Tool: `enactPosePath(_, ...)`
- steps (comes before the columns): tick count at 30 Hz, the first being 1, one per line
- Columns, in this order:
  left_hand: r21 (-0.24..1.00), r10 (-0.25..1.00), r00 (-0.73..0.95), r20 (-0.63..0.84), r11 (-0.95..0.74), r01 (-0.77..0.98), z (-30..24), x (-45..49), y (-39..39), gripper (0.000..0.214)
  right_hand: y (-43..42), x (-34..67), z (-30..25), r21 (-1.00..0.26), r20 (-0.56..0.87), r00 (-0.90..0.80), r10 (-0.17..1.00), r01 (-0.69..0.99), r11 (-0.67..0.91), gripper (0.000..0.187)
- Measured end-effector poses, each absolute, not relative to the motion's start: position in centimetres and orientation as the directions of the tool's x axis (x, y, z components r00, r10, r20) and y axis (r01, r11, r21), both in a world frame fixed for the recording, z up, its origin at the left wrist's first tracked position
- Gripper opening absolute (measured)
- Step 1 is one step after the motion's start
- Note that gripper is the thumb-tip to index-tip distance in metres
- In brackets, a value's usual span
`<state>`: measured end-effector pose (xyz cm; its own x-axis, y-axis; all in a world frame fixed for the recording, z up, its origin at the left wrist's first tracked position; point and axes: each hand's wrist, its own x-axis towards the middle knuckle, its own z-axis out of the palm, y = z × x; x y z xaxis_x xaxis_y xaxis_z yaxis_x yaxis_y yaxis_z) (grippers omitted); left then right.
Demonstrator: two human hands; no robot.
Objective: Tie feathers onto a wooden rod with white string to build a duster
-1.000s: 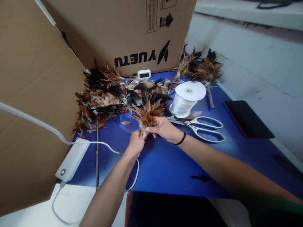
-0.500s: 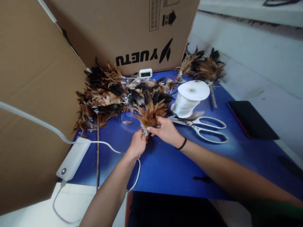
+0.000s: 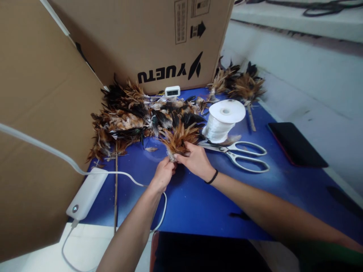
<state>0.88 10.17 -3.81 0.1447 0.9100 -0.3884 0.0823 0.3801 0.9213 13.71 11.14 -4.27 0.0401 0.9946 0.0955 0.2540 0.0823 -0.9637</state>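
A bundle of brown and black feathers (image 3: 180,135) fans upward between my two hands over the blue table (image 3: 195,204). My left hand (image 3: 163,173) is closed round its pale lower end. From the right, my right hand (image 3: 195,158) pinches the same bundle, thumb toward the base and fingers on the brown feathers. Just beyond my right hand lie large scissors (image 3: 241,155) with pale handles. A spool of white ribbon or cord (image 3: 219,126) stands upright behind them. What the bundle is fixed to is hidden by my hands.
A heap of loose feathers (image 3: 121,117) spreads at the left back. More feather bundles (image 3: 246,87) stand at the far right. Cardboard (image 3: 159,41) walls the back and left. A small digital display (image 3: 172,91), a white power bank (image 3: 86,196) with cables and a dark tablet (image 3: 296,143) lie around.
The camera view has shifted slightly, so everything sits a little lower and further left. Both hands keep their hold on the feather bundle, with only a small shift of the fingers.
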Motion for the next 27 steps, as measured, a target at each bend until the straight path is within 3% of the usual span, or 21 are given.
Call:
enactPosePath(9,0.944,0.937,0.126,-0.327,0.317,0.087,-4.0,0.8,10.0,0.038,11.3,14.0,-4.0,-0.939,0.125,0.028,0.992,0.326,0.109,0.023)
enactPosePath(15,0.945,0.941,0.127,-0.315,0.297,0.138,-4.0,0.8,9.9,0.045,11.4,14.1,-3.7,-0.93,0.147,0.005,0.989,0.342,0.136,0.026)
enactPosePath(20,0.94,0.941,0.094,-0.324,0.309,0.141,-3.9,0.8,10.0,0.051,11.3,14.1,-3.0,-0.914,0.208,-0.025,0.978,0.35,0.203,0.017)
enactPosePath(27,0.893,0.899,0.002,-0.437,0.434,0.122,-5.1,0.2,11.2,0.059,11.3,13.8,-2.9,-0.783,0.272,-0.098,0.957,0.556,0.28,0.019)
